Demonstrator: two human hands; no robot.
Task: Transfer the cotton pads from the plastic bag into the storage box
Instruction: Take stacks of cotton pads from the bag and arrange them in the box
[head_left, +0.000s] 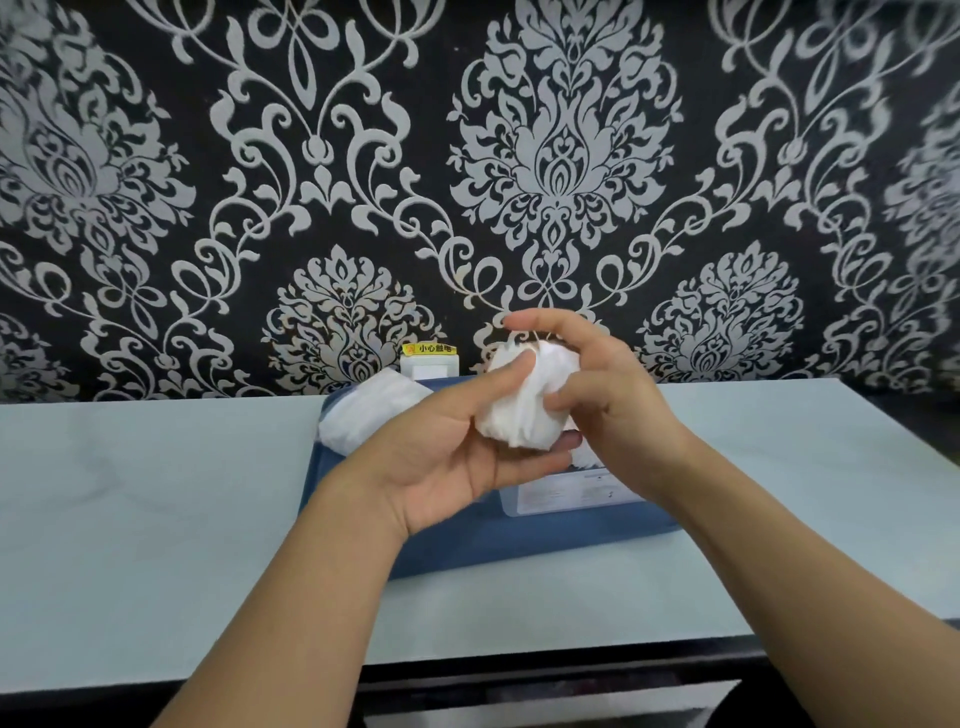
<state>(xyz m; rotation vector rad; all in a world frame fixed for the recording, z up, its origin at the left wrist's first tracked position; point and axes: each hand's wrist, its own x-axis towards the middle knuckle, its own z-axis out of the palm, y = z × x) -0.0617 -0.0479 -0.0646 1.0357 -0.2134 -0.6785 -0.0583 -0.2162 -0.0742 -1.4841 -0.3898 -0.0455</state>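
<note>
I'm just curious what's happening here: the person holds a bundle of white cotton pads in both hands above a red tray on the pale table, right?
Not quite: the tray is blue, not red, as the head view shows. The rest stands: the left hand and the right hand hold the bundle of white cotton pads above it, on the pale table.

A pale blue-grey bench (156, 519) runs the full width of the view, with a dark front edge (519, 670) along its near side. Behind it rises a black wall (415, 156) covered in large silver damask patterns. At the foot of the wall, behind the bench's far edge, stands a white socket plate (429, 370) topped by a yellow warning sticker (429, 349) with printed characters.
</note>
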